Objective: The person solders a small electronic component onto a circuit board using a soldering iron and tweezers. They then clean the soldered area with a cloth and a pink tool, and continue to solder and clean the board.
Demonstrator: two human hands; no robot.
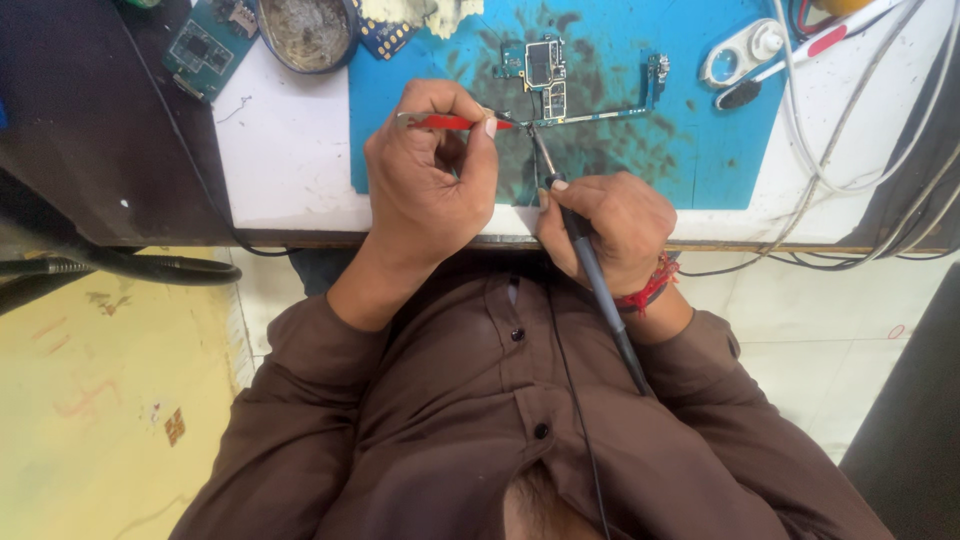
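Left hand point(428, 170) clenched round red-handled tweezers point(455, 122), tips at circuit board point(545, 75) on blue mat point(640, 150). Right hand point(610, 228) gripping soldering iron point(590, 265), tip meeting same board. Both wrists crowded against table edge point(300, 238); open mat rightward, cables point(830, 170) beyond. Tool tips too small to make out; iron's cord lost against brown shirt point(450, 420).

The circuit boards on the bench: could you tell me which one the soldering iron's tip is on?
The board on the blue mat; the green board lies apart at the far left, off the mat.
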